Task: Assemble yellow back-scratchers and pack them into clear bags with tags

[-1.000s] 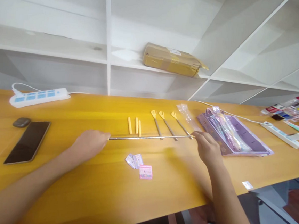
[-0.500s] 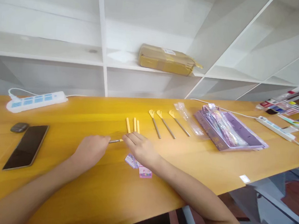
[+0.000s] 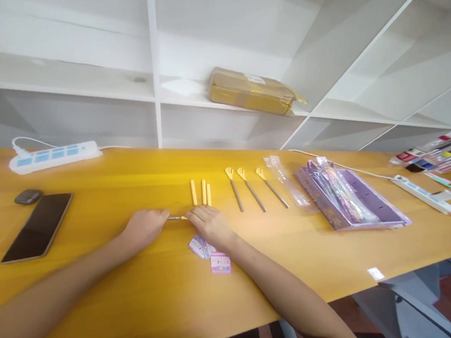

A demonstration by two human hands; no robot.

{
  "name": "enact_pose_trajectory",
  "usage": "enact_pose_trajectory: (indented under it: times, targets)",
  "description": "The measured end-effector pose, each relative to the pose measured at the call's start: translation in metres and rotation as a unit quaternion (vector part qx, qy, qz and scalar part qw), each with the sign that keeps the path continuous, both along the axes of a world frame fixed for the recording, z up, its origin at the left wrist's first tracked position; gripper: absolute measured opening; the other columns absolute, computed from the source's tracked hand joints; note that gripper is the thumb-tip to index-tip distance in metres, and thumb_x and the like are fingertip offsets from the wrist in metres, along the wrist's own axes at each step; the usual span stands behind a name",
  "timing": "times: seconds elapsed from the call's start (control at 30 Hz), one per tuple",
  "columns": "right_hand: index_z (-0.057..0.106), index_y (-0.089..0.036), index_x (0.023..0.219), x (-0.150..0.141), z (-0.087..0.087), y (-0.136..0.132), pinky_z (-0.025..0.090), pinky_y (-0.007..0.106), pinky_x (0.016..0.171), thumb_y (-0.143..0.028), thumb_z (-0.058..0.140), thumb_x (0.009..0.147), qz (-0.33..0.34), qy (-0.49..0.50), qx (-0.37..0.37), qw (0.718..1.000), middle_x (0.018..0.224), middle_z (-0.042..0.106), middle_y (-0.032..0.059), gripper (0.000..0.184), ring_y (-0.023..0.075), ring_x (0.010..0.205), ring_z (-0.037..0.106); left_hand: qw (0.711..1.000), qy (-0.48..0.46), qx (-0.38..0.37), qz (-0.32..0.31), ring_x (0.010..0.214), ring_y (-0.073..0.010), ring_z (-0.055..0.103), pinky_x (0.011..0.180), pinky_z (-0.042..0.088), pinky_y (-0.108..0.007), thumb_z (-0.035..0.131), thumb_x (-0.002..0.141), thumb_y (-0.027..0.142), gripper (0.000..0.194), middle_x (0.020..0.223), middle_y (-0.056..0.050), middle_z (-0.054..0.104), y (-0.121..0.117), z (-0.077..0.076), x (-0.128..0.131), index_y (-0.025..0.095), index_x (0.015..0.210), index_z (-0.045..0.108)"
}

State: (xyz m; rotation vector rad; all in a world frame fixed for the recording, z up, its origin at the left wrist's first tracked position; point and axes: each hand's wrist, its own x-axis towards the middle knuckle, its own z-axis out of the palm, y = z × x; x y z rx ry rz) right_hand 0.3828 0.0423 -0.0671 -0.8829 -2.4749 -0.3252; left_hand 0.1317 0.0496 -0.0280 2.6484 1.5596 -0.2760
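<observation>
My left hand [image 3: 146,227] and my right hand [image 3: 209,224] are closed on the two ends of a thin metal telescopic rod [image 3: 176,218], pushed in so that only a short bit shows between them. Both hands rest on the yellow table [image 3: 119,296]. Just beyond my right hand lie three short yellow sticks [image 3: 201,192]. Further right lie three metal rods with yellow claw heads [image 3: 251,187]. Small pink and purple cards [image 3: 210,254] lie under my right wrist.
A black phone [image 3: 38,226] and a small dark case [image 3: 28,196] lie at the left, behind them a white power strip [image 3: 53,155]. A purple box with plastic packets [image 3: 351,201] sits at the right. A brown parcel [image 3: 253,91] lies on the white shelf.
The rod was stretched out long between my hands. My right hand slid left toward my left hand and the rod collapsed to a short stub.
</observation>
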Motion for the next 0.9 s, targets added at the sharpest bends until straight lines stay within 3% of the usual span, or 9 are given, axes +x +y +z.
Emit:
enact_pose_trajectory:
  times: [0.23,0.5,0.6,0.73,0.9]
  targets:
    - [0.065,-0.018,0.123,0.002,0.003,0.003,0.04,0.032,0.079,-0.013,0.047,0.107,-0.033,-0.006,-0.04,0.999,0.101,0.069,0.0065,0.024,0.019,0.088,0.059,0.998,-0.016,-0.004,0.066,0.083,-0.0302,0.076,0.071,0.052,-0.038,0.041,0.101,0.019,0.027,0.091,-0.015,0.077,0.006,-0.003,0.004,0.017,0.098,0.067]
    - [0.069,-0.018,0.115,0.006,0.036,0.002,0.038,0.032,0.078,-0.018,0.057,0.105,-0.066,-0.064,-0.103,0.99,0.1,0.07,0.0067,0.016,0.0194,0.092,0.06,0.998,-0.02,0.006,0.053,0.089,-0.033,0.078,0.075,0.055,-0.04,0.037,0.103,0.027,0.036,0.096,-0.015,0.079,0.008,-0.006,0.01,0.018,0.104,0.071]
    - [0.069,-0.018,0.12,0.042,0.047,0.001,0.04,0.033,0.081,-0.013,0.052,0.106,-0.085,-0.043,-0.075,0.993,0.103,0.072,0.0078,0.023,0.0196,0.094,0.062,0.999,-0.014,0.004,0.051,0.089,-0.0331,0.078,0.076,0.056,-0.041,0.037,0.103,0.029,0.037,0.095,-0.015,0.079,0.014,-0.004,0.008,0.018,0.102,0.073]
    - [0.073,-0.021,0.116,0.123,0.06,-0.008,0.043,0.033,0.084,-0.013,0.047,0.107,-0.117,-0.01,-0.056,0.991,0.098,0.074,0.0072,0.029,0.0199,0.093,0.062,0.999,-0.012,0.004,0.046,0.089,-0.0329,0.078,0.077,0.056,-0.041,0.039,0.102,0.029,0.038,0.094,-0.017,0.08,0.018,-0.004,0.006,0.018,0.099,0.075]
    - [0.071,-0.02,0.117,0.225,0.069,-0.04,0.046,0.036,0.087,-0.01,0.042,0.105,-0.164,-0.01,0.009,0.986,0.109,0.076,0.0093,0.033,0.0215,0.098,0.064,0.999,-0.022,0.004,0.027,0.089,-0.0322,0.077,0.078,0.057,-0.041,0.039,0.101,0.025,0.037,0.097,-0.016,0.08,0.014,-0.009,0.014,0.018,0.102,0.076]
